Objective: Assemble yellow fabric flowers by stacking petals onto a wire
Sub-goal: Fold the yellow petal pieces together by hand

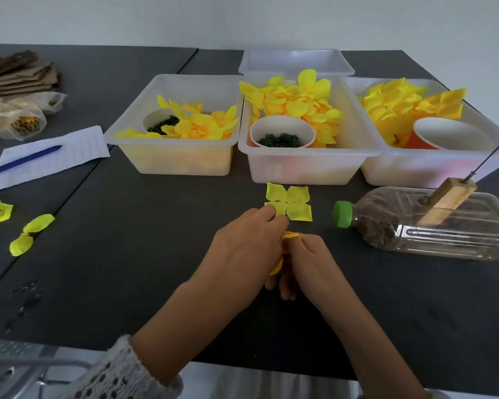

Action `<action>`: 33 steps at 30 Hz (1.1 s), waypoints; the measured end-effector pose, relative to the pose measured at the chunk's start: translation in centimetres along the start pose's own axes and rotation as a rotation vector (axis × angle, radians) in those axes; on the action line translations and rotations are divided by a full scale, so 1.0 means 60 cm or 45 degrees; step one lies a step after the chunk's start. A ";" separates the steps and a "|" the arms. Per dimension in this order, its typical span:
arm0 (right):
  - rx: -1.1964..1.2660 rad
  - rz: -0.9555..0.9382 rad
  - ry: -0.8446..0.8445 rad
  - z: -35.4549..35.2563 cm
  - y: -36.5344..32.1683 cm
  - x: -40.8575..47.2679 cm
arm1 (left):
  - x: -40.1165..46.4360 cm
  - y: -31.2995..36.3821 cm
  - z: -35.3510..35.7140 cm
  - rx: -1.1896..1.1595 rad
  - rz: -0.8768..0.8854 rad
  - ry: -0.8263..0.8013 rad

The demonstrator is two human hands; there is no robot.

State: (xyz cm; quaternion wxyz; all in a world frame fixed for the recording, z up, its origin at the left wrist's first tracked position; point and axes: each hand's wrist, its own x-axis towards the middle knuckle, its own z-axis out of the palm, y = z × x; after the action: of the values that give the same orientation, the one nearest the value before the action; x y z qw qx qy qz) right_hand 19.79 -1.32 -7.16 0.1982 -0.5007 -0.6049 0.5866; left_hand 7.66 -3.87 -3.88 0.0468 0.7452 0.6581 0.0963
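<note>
My left hand point(247, 244) and my right hand point(311, 263) meet at the table's middle, both pinching a small bunched yellow fabric petal piece point(289, 236); part of it pokes out lower between the hands. Just beyond my left fingertips a four-lobed yellow petal layer point(290, 203) lies flat on the dark table. A thin wire point(493, 152) rises from a wooden block point(447, 200) mounted on a clear bottle point(432, 226) lying on its side at the right.
Three translucent bins point(185, 162) point(308, 168) point(415, 174) of yellow petals hold paper cups; two cups contain dark green rings. An empty bin point(296, 61) sits behind. Loose petals point(32, 234), lined paper with a blue pen point(23, 160), and cardboard lie left.
</note>
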 end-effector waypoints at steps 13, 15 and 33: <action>0.216 -0.041 0.132 -0.011 0.003 0.000 | -0.023 0.014 0.035 -0.399 -0.180 0.498; 0.262 -0.050 0.128 -0.012 0.002 0.001 | -0.023 0.013 0.039 -0.442 -0.232 0.504; 0.114 0.068 0.212 -0.014 -0.008 0.015 | -0.044 0.016 0.080 -0.651 -0.255 0.644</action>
State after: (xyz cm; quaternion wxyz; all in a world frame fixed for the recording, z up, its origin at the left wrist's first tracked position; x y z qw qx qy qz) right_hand 19.90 -0.04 -6.83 0.2542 -0.5542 -0.5461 0.5745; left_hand 9.25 -6.30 -8.63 0.0764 0.5941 0.6731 0.4337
